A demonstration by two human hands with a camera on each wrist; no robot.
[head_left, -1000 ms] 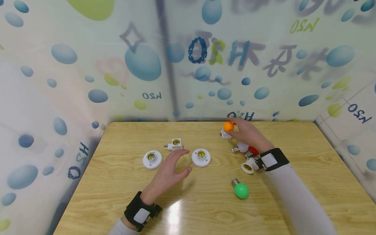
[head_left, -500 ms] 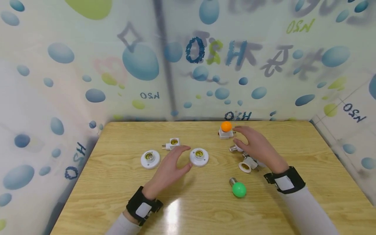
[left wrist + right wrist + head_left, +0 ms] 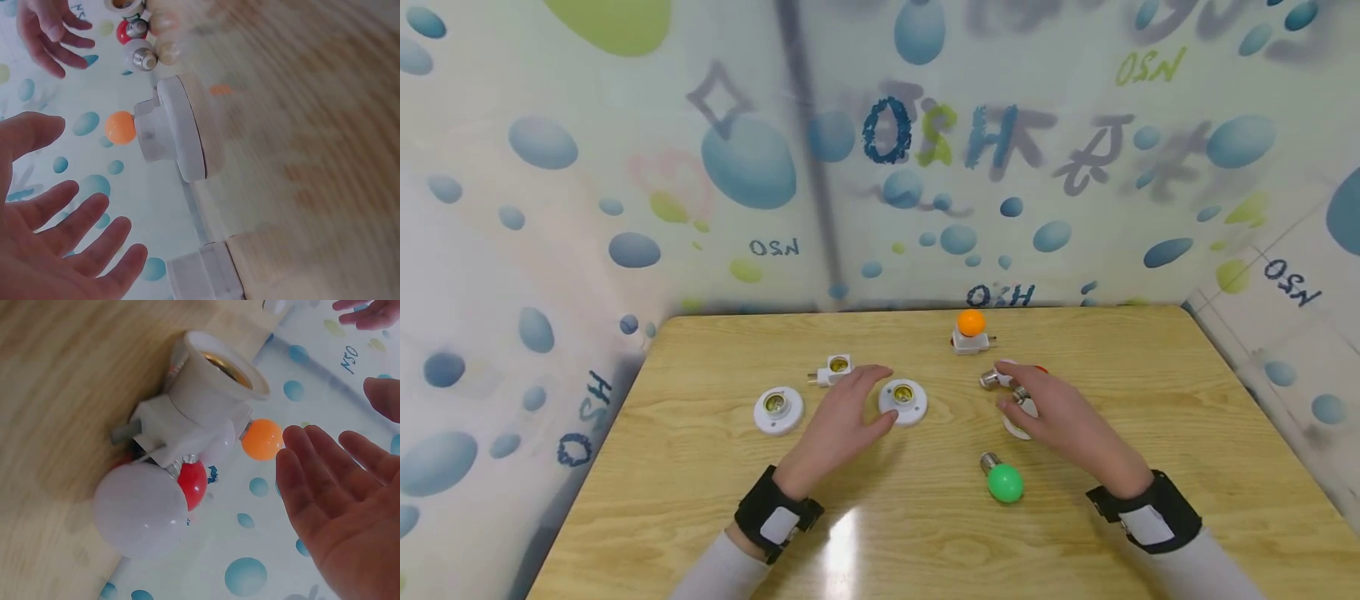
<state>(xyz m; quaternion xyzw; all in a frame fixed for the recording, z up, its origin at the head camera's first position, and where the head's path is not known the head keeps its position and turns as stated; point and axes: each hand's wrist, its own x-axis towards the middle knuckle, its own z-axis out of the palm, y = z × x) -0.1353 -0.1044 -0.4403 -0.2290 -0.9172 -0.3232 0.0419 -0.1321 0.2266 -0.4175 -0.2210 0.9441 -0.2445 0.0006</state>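
My left hand [image 3: 838, 425] hovers with fingers spread and thumb apart, holding nothing, beside a round white lamp holder [image 3: 913, 408]. A second round lamp holder [image 3: 778, 412] lies further left, and a white plug-in bulb socket [image 3: 831, 375] sits behind the hand. My right hand [image 3: 1067, 421] hangs empty over a cluster that it partly hides. In the right wrist view that cluster holds a plug-in socket with a flared rim [image 3: 206, 394], a large white bulb [image 3: 140, 509] and a red bulb [image 3: 193, 485]. A green bulb [image 3: 1005, 482] lies in front of the right hand.
At the back of the wooden table [image 3: 880, 533], an orange bulb [image 3: 971, 322] stands upright in a white plug-in socket [image 3: 972, 344]. A patterned curtain-like wall [image 3: 880, 208] rises right behind the table's rear edge.
My right hand has left the orange bulb, drawing back toward me and over the cluster of bulbs. The left hand has barely moved. The head view has shifted slightly.
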